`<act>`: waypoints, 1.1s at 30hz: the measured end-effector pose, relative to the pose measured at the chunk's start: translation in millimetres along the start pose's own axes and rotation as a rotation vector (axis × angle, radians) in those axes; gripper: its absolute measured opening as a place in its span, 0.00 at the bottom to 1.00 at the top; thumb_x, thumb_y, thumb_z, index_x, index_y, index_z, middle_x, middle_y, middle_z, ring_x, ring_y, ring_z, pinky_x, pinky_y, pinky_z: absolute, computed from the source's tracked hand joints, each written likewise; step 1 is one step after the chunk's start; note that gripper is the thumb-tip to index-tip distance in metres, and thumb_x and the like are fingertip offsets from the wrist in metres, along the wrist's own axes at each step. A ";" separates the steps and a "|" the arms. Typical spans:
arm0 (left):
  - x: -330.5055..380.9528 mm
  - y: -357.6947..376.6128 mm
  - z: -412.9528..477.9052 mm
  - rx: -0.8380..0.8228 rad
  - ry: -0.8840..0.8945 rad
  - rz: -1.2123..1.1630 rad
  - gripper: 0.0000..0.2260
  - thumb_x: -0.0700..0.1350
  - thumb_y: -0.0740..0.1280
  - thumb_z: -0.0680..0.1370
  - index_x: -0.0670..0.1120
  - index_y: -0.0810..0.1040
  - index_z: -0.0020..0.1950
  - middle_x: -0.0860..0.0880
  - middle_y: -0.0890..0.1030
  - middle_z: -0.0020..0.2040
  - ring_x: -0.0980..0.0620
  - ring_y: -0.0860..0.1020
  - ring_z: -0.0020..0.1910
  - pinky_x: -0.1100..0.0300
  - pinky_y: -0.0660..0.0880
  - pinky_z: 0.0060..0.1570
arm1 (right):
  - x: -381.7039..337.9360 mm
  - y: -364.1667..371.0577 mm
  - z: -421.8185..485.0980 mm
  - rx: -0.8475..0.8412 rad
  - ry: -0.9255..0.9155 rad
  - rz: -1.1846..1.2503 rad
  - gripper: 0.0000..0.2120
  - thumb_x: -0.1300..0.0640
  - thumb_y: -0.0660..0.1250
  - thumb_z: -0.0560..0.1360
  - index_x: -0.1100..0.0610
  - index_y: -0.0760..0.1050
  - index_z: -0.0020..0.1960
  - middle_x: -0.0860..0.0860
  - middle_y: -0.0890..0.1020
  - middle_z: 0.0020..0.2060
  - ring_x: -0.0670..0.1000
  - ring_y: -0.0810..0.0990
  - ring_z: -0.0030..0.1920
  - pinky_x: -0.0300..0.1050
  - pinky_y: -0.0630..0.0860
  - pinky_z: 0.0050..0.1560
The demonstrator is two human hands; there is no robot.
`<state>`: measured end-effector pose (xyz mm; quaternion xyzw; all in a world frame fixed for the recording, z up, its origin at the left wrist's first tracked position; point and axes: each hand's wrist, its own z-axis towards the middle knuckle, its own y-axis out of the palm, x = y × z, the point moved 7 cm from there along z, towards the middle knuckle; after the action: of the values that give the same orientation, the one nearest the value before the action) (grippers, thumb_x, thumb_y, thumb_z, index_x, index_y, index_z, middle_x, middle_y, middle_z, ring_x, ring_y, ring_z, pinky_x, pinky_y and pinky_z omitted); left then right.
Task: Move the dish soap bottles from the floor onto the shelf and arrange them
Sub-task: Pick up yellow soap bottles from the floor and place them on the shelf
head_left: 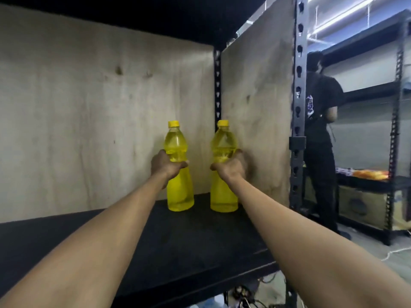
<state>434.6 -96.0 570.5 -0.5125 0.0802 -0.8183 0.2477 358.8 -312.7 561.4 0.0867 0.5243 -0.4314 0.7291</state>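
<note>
Two yellow soap bottles stand upright on the black shelf (138, 236), far right corner, near each other but apart. Left hand (165, 166) wraps around the left bottle (179, 194) at its waist; right hand (232, 167) grips the right bottle (222, 196), which sits just beside the plywood side panel (258, 112). Both have yellow caps.

The 2 bottles, one at 11 o'clock (179, 174) and one at 1 o'clock (223, 174), are clear glossy plastic with opaque yellow plastic caps. The shelf board (178, 241) under them is matt black. Back panel (100, 118) and side panel (255, 107) look like pale, unvarnished plywood, knotted and stained. The upright (298, 107) at 2 o'clock is dark painted metal.
</note>
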 end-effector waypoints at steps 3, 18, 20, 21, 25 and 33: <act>-4.7 13.3 5.6 -0.030 0.023 -0.012 0.30 0.53 0.80 0.67 0.44 0.75 0.64 0.43 0.80 0.61 0.42 0.78 0.59 0.54 0.74 0.51 | 7.3 11.9 9.1 0.037 -0.019 -0.025 0.38 0.49 0.82 0.62 0.58 0.69 0.66 0.59 0.77 0.61 0.63 0.78 0.62 0.58 0.79 0.58; -6.4 -134.8 -219.0 -0.018 0.230 -0.435 0.20 0.45 0.76 0.68 0.54 0.78 0.59 0.51 0.79 0.54 0.55 0.77 0.54 0.56 0.75 0.63 | 37.8 -93.8 -244.6 -0.084 -0.129 0.245 0.19 0.55 0.77 0.68 0.46 0.79 0.57 0.48 0.81 0.51 0.46 0.80 0.51 0.40 0.77 0.52; -31.9 -175.6 -302.2 0.043 0.264 -0.463 0.14 0.41 0.73 0.73 0.54 0.77 0.56 0.52 0.80 0.50 0.55 0.78 0.50 0.59 0.76 0.56 | 73.9 -92.0 -322.6 -0.165 -0.073 0.290 0.14 0.57 0.76 0.68 0.48 0.81 0.53 0.48 0.82 0.47 0.46 0.81 0.47 0.39 0.78 0.49; -55.2 -190.0 -340.4 0.106 0.232 -0.437 0.14 0.39 0.71 0.75 0.53 0.76 0.57 0.51 0.80 0.50 0.54 0.78 0.49 0.59 0.76 0.54 | 95.5 -85.0 -359.6 -0.216 -0.020 0.296 0.13 0.58 0.76 0.68 0.48 0.81 0.51 0.49 0.83 0.45 0.46 0.82 0.45 0.40 0.78 0.48; -180.0 -207.8 -468.3 0.282 -0.107 -0.242 0.16 0.33 0.70 0.76 0.54 0.74 0.55 0.49 0.80 0.45 0.60 0.77 0.41 0.65 0.74 0.46 | 209.2 -21.4 -492.2 -0.502 0.330 0.169 0.14 0.62 0.78 0.66 0.45 0.79 0.42 0.46 0.81 0.33 0.45 0.79 0.33 0.43 0.78 0.42; -441.0 -109.9 -642.4 -0.443 -0.975 0.289 0.21 0.44 0.73 0.67 0.46 0.79 0.60 0.44 0.83 0.53 0.43 0.81 0.56 0.52 0.77 0.55 | 400.2 46.7 -634.8 -0.705 1.102 -0.264 0.24 0.55 0.78 0.70 0.61 0.77 0.62 0.59 0.80 0.59 0.58 0.78 0.55 0.45 0.72 0.48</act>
<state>-10.1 135.1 -36.2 -0.8556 0.1959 -0.4075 0.2519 -14.2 -132.1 -66.0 -0.0141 0.9359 -0.2124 0.2805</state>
